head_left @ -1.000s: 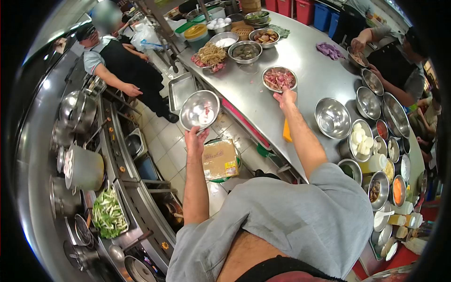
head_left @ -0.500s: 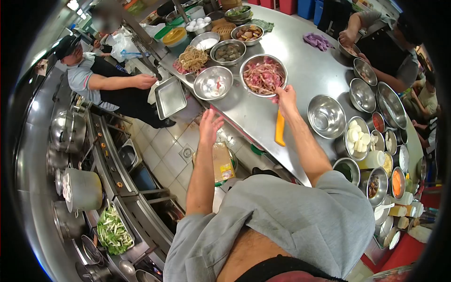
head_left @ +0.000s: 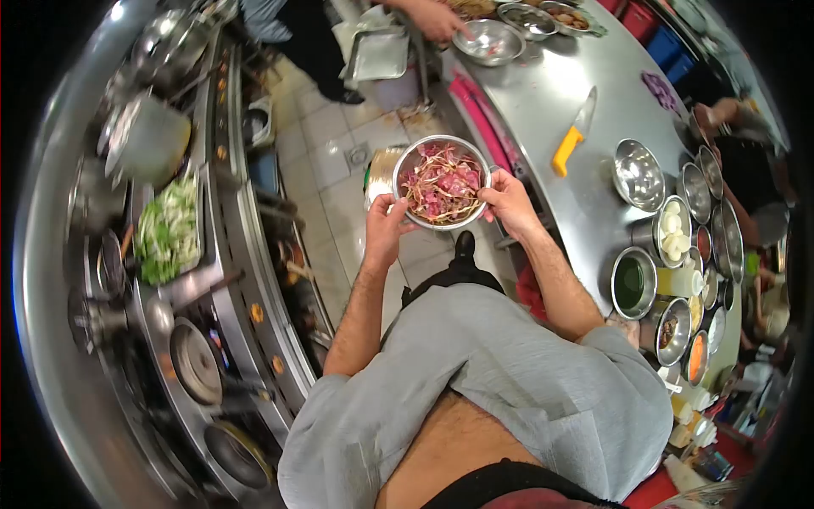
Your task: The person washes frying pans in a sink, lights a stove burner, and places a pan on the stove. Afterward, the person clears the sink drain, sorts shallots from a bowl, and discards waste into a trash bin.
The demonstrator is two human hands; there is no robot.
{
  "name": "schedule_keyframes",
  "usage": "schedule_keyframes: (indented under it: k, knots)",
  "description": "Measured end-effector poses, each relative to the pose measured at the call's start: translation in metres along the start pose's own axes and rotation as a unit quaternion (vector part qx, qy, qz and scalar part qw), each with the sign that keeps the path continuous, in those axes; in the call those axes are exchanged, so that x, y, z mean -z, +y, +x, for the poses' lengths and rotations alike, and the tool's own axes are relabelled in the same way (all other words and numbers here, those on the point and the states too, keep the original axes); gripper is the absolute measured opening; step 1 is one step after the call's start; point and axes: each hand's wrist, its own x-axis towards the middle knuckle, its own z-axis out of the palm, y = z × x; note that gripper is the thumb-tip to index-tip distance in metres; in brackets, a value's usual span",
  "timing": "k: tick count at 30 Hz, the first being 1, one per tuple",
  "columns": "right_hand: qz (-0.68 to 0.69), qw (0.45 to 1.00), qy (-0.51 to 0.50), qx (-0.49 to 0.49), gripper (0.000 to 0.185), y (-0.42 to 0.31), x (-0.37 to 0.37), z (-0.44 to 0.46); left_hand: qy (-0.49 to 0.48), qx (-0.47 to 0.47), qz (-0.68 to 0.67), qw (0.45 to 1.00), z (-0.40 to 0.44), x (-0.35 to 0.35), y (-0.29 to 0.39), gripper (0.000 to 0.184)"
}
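A steel bowl of red meat mixed with thin pale strips [head_left: 442, 185] is held over the tiled floor, in front of my body. My left hand [head_left: 387, 227] grips its left rim and my right hand [head_left: 509, 204] its right rim. A knife with an orange handle [head_left: 575, 134] lies on the steel table [head_left: 543, 106] to the right. At the table's far left corner stands another steel bowl [head_left: 489, 42] with small red bits in it, and another person's hand [head_left: 434, 20] touches its edge.
On the left, a stove counter carries a large pot [head_left: 148, 138], a tray of cut greens [head_left: 168, 229] and a pan [head_left: 197, 360]. Bowls and bottles crowd the table's right side, near an empty bowl [head_left: 638, 175]. Another person [head_left: 759, 182] stands beyond.
The meat bowl has come off the table towards my body, and my left hand has taken hold of it. The other bowl, earlier in my left hand, stands on the table. The view has turned.
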Motion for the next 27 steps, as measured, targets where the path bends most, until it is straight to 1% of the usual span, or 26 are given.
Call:
schedule_keyframes:
  k: [1,3,4,5,6,7,8,9,10,11,13,15,17,18,19,21,22,23,26,27]
  knots:
    - [-0.01,1.0,-0.018,-0.007,0.014,0.01,-0.012,-0.009,0.035,0.001,0.025,0.999,-0.019,0.014,-0.005,0.009]
    - [-0.026,0.997,-0.056,-0.038,0.017,0.027,-0.03,-0.028,0.079,-0.008,0.015,0.997,-0.061,0.032,-0.01,0.009]
    - [-0.143,0.989,-0.032,0.031,0.021,0.033,-0.041,-0.04,0.1,-0.021,0.011,0.995,-0.082,0.04,-0.013,0.009]
    - [-0.255,0.961,-0.011,0.105,0.025,0.037,-0.053,-0.053,0.122,-0.035,0.007,0.992,-0.101,0.047,-0.016,0.008]
    - [-0.326,0.924,0.023,0.197,0.033,0.037,-0.066,-0.067,0.14,-0.042,0.001,0.989,-0.119,0.055,-0.022,0.008]
    - [-0.327,0.924,0.003,0.199,0.033,0.038,-0.075,-0.078,0.159,-0.047,-0.014,0.986,-0.136,0.064,-0.031,0.009]
    - [-0.374,0.88,-0.017,0.292,0.031,0.04,-0.083,-0.089,0.179,-0.053,-0.03,0.982,-0.154,0.07,-0.037,0.011]
    - [-0.412,0.823,-0.039,0.389,0.03,0.04,-0.092,-0.097,0.198,-0.068,-0.036,0.977,-0.171,0.073,-0.042,0.011]
    - [-0.398,0.824,-0.086,0.395,0.018,0.038,-0.102,-0.111,0.221,-0.07,-0.051,0.971,-0.19,0.073,-0.046,0.011]
    - [-0.391,0.818,-0.115,0.405,0.018,0.042,-0.108,-0.122,0.245,-0.073,-0.068,0.964,-0.21,0.073,-0.051,0.011]
    - [-0.375,0.798,-0.252,0.4,0.013,0.052,-0.118,-0.146,0.276,-0.109,-0.105,0.949,-0.251,0.074,-0.068,0.01]
    - [-0.372,0.784,-0.298,0.398,0.01,0.06,-0.124,-0.178,0.319,-0.119,-0.13,0.931,-0.292,0.072,-0.085,0.009]
    - [-0.335,0.771,-0.329,0.429,0.011,0.069,-0.123,-0.21,0.355,-0.131,-0.143,0.915,-0.335,0.069,-0.107,0.008]
    - [-0.328,0.776,-0.362,0.399,0.013,0.076,-0.119,-0.225,0.376,-0.121,-0.155,0.906,-0.356,0.07,-0.122,0.008]
    - [-0.323,0.77,-0.378,0.4,0.013,0.082,-0.114,-0.239,0.395,-0.112,-0.169,0.896,-0.378,0.067,-0.133,0.008]
    - [-0.34,0.7,-0.468,0.419,0.015,0.097,-0.109,-0.266,0.427,-0.114,-0.17,0.881,-0.424,0.056,-0.142,0.008]
    - [-0.342,0.68,-0.5,0.413,0.019,0.107,-0.105,-0.28,0.438,-0.115,-0.188,0.872,-0.445,0.049,-0.148,0.008]
    - [-0.338,0.672,-0.513,0.413,0.019,0.114,-0.104,-0.293,0.446,-0.118,-0.207,0.863,-0.462,0.042,-0.156,0.009]
    - [-0.337,0.597,-0.58,0.44,0.02,0.133,-0.112,-0.332,0.481,-0.138,-0.228,0.836,-0.517,0.033,-0.181,0.009]
    - [-0.33,0.588,-0.592,0.441,0.02,0.14,-0.115,-0.343,0.493,-0.143,-0.236,0.825,-0.535,0.029,-0.188,0.009]
